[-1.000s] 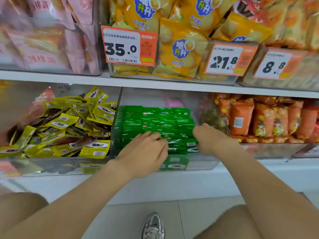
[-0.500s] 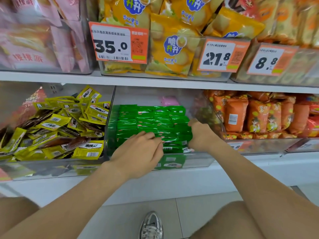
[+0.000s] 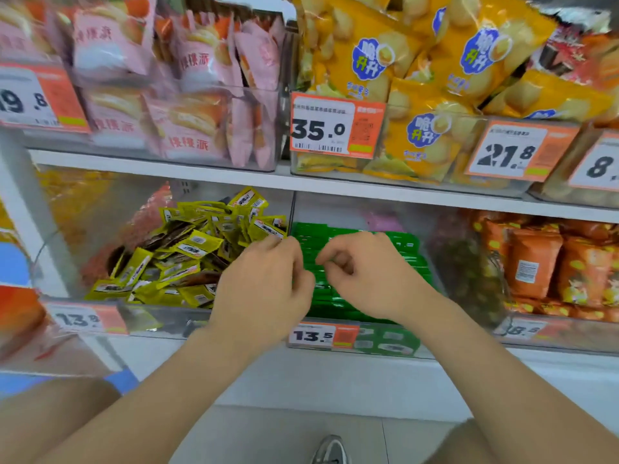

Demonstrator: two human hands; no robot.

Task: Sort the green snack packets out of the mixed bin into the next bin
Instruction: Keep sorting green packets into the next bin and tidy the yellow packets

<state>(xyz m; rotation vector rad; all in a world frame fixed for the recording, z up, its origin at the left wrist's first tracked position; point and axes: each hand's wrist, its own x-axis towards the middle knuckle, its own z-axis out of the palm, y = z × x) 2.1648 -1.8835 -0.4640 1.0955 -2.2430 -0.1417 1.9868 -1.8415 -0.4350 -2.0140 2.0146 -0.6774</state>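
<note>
Head view: left hand (image 3: pixel 264 289) grip hidden; right hand (image 3: pixel 365 276) curled over green packets (image 3: pixel 410 249).

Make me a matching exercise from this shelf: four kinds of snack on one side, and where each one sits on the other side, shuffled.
1 flat green snack packets
2 small yellow snack packets
3 pink pillow bags
4 orange printed bags

A top row, left
B bottom row, right
C bottom row, middle
D bottom row, left

Pairs: 1-C, 2-D, 3-A, 4-B
</note>
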